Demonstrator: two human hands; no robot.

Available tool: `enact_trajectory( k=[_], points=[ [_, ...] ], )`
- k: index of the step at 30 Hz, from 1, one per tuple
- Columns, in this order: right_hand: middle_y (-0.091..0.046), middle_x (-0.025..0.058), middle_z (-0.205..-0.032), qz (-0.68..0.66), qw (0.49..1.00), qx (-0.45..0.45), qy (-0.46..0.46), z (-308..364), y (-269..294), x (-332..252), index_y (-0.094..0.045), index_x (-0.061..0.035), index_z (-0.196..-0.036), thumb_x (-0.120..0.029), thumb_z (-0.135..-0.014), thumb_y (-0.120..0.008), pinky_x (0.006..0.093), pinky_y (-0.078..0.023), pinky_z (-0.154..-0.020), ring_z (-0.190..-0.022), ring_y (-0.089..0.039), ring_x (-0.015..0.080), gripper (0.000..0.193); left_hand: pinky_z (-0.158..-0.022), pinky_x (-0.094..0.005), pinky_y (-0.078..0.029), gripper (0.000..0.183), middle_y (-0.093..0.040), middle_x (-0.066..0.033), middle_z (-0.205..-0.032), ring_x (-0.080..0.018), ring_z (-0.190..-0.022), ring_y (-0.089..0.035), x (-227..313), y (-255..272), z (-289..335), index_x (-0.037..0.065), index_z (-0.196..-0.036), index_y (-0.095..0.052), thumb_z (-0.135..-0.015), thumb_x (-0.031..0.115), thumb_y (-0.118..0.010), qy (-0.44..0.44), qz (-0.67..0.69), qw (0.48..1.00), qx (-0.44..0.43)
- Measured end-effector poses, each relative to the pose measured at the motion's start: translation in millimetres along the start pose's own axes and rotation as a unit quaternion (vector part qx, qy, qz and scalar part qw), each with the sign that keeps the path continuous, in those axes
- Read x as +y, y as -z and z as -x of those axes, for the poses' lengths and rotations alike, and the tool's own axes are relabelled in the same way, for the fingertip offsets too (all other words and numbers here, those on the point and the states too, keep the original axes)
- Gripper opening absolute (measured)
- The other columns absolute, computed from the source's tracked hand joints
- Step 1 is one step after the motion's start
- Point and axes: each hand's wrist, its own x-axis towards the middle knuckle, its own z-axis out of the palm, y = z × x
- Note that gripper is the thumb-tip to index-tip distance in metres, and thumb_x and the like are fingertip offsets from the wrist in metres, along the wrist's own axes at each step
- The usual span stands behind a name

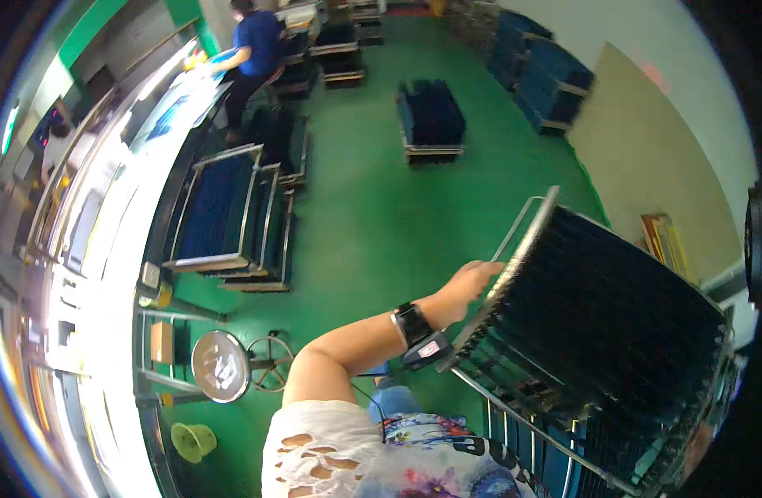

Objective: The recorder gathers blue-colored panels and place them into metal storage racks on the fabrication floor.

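Rightward, left hand (pixel 468 288) outstretched, curled on tilted rack (pixel 605 324) (elbow (pixel 316 363) bent)

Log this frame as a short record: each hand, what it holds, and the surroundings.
Left: left hand, closed on the side of a large black metal-framed rack
Right: right hand, mostly hidden at the rack's right edge, grip unclear
Rack pose: tilted
Left side: round silver-topped stool, yellow-green plastic bucket, long white worktable
Ahead: dark-blue metal-framed rack on green floor
Co-worker: person in blue shirt at the worktable
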Motion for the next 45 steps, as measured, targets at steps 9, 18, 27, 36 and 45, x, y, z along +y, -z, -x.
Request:
enact_trajectory(
  k=[9,18,27,36,45],
  points=[
    [-0.045,-0.004,-0.062,-0.041,0.964,-0.254,-0.066,-171,-356,-60,-0.051,-0.0108,-0.068,-0.015,-0.076,-0.057,0.0218,-0.031,-0.052,-0.057,-0.042,0.0077,0.011,-0.082,-0.0318,-0.036,0.041,-0.047,-0.0073,-0.093,-0.0191,-0.09,-0.044,-68,208,105,0.006,-0.111,-0.046,-0.08,0.034,-0.052,0.013,0.014,0.956,0.294],
    [-0.046,-0.001,-0.058,0.061,0.893,-0.443,-0.046,-225,-806,-38,-0.053,-0.01,-0.064,-0.015,-0.067,-0.058,0.0269,-0.034,-0.055,-0.055,-0.043,0.0115,0.008,-0.084,-0.0316,-0.037,0.041,-0.053,-0.0101,-0.1,-0.019,-0.094,-0.048,-121,328,161,0.001,-0.104,-0.053,-0.078,0.032,-0.051,0.028,0.124,0.856,0.501],
    [-0.043,-0.0005,-0.055,0.14,0.791,-0.595,-0.017,-152,-1184,-14,-0.054,-0.0064,-0.065,-0.01,-0.072,-0.053,0.0258,-0.03,-0.051,-0.052,-0.038,0.0104,0.008,-0.068,-0.034,-0.043,0.025,-0.055,-0.0036,-0.087,-0.0164,-0.081,-0.051,-187,404,106,0.007,-0.095,-0.054,-0.079,0.024,-0.047,0.187,0.32,0.781,0.503],
    [-0.055,0.0064,-0.069,0.195,0.75,-0.631,-0.022,-122,-1396,106,-0.06,0.0003,-0.075,-0.01,-0.072,-0.054,0.0317,-0.038,-0.06,-0.064,-0.048,0.0176,0.012,-0.07,-0.0462,-0.043,0.014,-0.054,-0.0041,-0.079,-0.0193,-0.078,-0.052,-291,460,-7,0.01,-0.082,-0.054,-0.077,0.019,-0.044,0.171,0.448,0.671,0.566],
    [-0.057,0.0063,-0.084,0.194,0.703,-0.683,0.026,-95,-1490,155,-0.061,-0.0004,-0.086,-0.02,-0.075,-0.057,0.0287,-0.036,-0.079,-0.085,-0.049,0.0166,0.023,-0.086,-0.0378,-0.041,0.04,-0.053,-0.0169,-0.106,-0.0324,-0.098,-0.051,-383,491,-79,0.004,-0.101,-0.054,-0.069,0.025,-0.064,0.154,0.598,0.536,0.576]
  ],
)
